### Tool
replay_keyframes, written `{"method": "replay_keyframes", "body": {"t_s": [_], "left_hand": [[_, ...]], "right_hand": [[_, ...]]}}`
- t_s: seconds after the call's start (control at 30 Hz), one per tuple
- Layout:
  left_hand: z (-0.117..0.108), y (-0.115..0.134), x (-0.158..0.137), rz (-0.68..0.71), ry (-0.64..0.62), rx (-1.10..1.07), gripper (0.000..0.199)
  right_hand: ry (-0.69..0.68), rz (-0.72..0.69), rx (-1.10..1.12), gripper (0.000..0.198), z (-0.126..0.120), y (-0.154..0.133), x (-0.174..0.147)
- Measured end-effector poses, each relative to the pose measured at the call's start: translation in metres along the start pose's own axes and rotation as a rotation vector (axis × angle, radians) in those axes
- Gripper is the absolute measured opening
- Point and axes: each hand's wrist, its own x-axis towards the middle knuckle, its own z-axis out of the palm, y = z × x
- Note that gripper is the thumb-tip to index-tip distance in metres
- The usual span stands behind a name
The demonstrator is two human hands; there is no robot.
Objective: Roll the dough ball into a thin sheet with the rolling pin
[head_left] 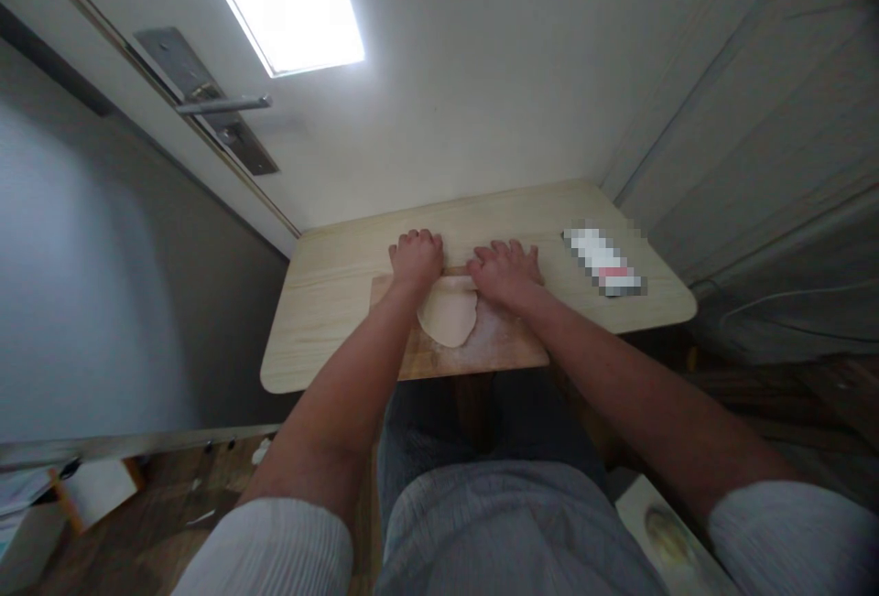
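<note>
Pale dough (flat, rounded) under hands

No words, numbers or brands can be read anywhere. The white and red object on the table perhaps carries print, but it is blurred.

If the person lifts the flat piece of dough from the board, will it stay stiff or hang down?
The dough looks rolled thin and wide, so it would probably droop and stretch if lifted by one edge. White dusting, likely flour, on the wooden board suggests it may come off without much sticking. Both the left hand and right hand rest at its far edge.
</note>
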Motion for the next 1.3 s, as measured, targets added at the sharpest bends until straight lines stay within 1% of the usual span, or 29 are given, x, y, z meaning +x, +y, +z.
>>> {"method": "replay_keyframes", "body": {"t_s": [0.23, 0.4, 0.57, 0.8, 1.03, 1.13, 1.3], "left_hand": [[0.001, 0.002, 0.009, -0.027, 0.061, -0.022, 0.044], [-0.001, 0.003, 0.011, -0.034, 0.076, -0.034, 0.045], [0.001, 0.003, 0.013, -0.039, 0.109, -0.035, 0.046], [0.0, 0.003, 0.019, -0.039, 0.121, -0.012, 0.044], [-0.006, 0.004, 0.007, -0.048, 0.119, -0.017, 0.043], [-0.008, 0.004, -0.001, -0.042, 0.115, -0.018, 0.044], [-0.009, 0.002, -0.02, -0.012, 0.094, -0.015, 0.043]], "right_hand": [[0.031, -0.008, 0.009, 0.05, -0.003, 0.001, 0.008], [-0.008, 0.004, 0.001, 0.05, -0.005, 0.001, 0.013], [-0.001, -0.011, -0.006, 0.05, -0.002, 0.002, 0.018], [-0.018, 0.003, -0.019, 0.047, -0.004, 0.001, 0.026], [0.081, -0.015, -0.013, 0.051, -0.001, -0.001, 0.008], [0.128, 0.003, 0.003, 0.053, 0.003, -0.003, -0.001], [0.168, 0.026, 0.017, 0.053, 0.006, -0.007, -0.021]]}}
